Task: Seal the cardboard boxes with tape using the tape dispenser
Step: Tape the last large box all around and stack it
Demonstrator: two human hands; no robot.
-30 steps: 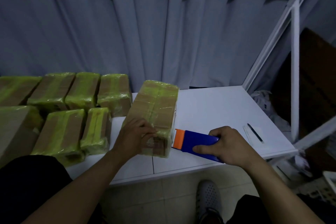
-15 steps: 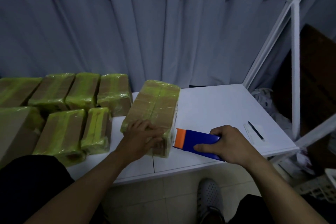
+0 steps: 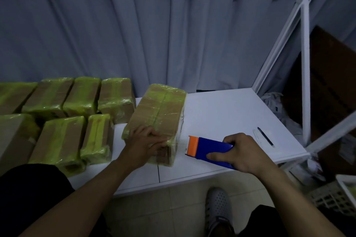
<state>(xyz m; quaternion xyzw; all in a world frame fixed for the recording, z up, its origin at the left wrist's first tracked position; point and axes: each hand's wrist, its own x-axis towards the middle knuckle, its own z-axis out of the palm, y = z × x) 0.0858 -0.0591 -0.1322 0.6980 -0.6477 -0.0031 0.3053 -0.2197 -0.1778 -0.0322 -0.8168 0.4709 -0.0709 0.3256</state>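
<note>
A cardboard box [image 3: 159, 109] wrapped in yellow-green tape lies on the white table [image 3: 221, 109], its long side running away from me. My left hand [image 3: 144, 143] lies flat on the box's near end, fingers pressing the tape down at the near right corner. My right hand [image 3: 238, 152] grips the blue tape dispenser [image 3: 213, 149], whose orange head [image 3: 192, 145] points left at the box. A small gap separates the orange head from the box's right side.
Several taped boxes [image 3: 81, 96] crowd the table's left half in two rows. A black pen [image 3: 265, 136] lies on a white slip near the right edge. White shelf posts [image 3: 305, 75] rise at the right; a white basket [image 3: 331, 196] stands on the floor.
My left hand has slid right along the box's near end, smoothing the tape toward the corner. The dispenser has drawn slightly right, away from the box.
</note>
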